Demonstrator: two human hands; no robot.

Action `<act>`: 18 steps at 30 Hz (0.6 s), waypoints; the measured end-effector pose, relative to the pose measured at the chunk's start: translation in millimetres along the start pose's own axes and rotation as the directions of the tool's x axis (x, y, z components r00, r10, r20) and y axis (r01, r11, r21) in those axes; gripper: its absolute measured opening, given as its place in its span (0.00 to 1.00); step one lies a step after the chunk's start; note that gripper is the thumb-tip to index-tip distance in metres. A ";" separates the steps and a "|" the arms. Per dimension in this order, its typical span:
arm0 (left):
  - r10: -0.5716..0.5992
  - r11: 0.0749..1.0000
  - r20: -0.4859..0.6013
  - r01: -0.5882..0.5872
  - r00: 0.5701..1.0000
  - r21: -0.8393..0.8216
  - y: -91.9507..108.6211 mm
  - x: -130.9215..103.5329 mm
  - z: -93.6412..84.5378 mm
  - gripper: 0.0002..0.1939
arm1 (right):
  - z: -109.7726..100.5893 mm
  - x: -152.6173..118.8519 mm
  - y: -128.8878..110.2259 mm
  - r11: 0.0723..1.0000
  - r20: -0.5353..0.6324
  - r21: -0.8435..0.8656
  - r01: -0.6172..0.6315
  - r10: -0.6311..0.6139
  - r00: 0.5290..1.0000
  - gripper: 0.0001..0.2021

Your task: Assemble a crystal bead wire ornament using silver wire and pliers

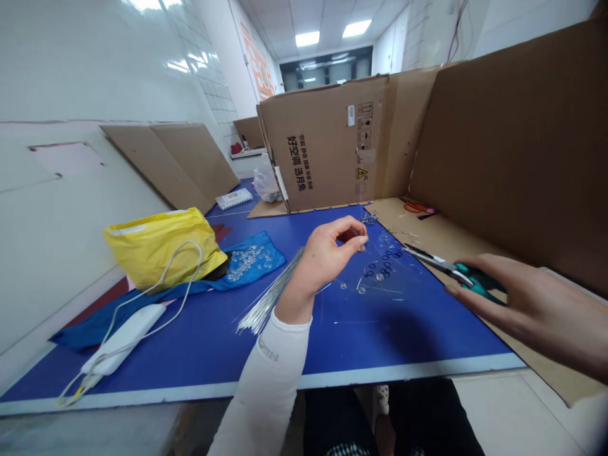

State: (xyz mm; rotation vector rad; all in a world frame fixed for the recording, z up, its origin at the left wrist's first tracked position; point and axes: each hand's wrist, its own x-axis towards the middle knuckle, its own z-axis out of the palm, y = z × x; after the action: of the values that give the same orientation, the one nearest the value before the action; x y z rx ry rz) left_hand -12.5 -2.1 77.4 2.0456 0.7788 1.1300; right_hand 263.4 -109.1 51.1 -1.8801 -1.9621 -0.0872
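Note:
My left hand (pixel 335 247) is above the middle of the blue table, with thumb and forefinger pinched together. Something small shows at the fingertips, too tiny to name. In my right hand (pixel 527 297) are long-nose pliers (pixel 451 269) with teal handles, their dark tips pointing left toward the other hand. On the table below lie dark rings (pixel 387 269), a few clear round beads (pixel 361 291) and thin loose wire pieces (pixel 356 323). A bundle of straight silver wires (pixel 268 301) lies beside my left forearm, partly covered by it.
Clear beads (pixel 249 261) are heaped on a blue cloth (pixel 270 247) at left, by a yellow bag (pixel 166 247). A white power strip (pixel 126 335) with its cord lies in front. Cardboard walls (pixel 332 145) stand behind and right; orange-handled scissors (pixel 418 208) lie there.

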 end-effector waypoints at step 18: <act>-0.107 0.966 0.048 0.115 0.993 -0.231 -6.4 2.6 7.5 0.05 | 110.2 53.2 107.8 0.976 -0.057 -0.164 -0.144 0.137 0.989 0.21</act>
State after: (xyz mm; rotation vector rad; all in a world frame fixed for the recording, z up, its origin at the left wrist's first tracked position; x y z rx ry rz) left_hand -5.9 1.7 70.6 1.7992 0.6987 1.0669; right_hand 339.8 -13.9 -57.1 -2.0994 -1.8356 -0.2583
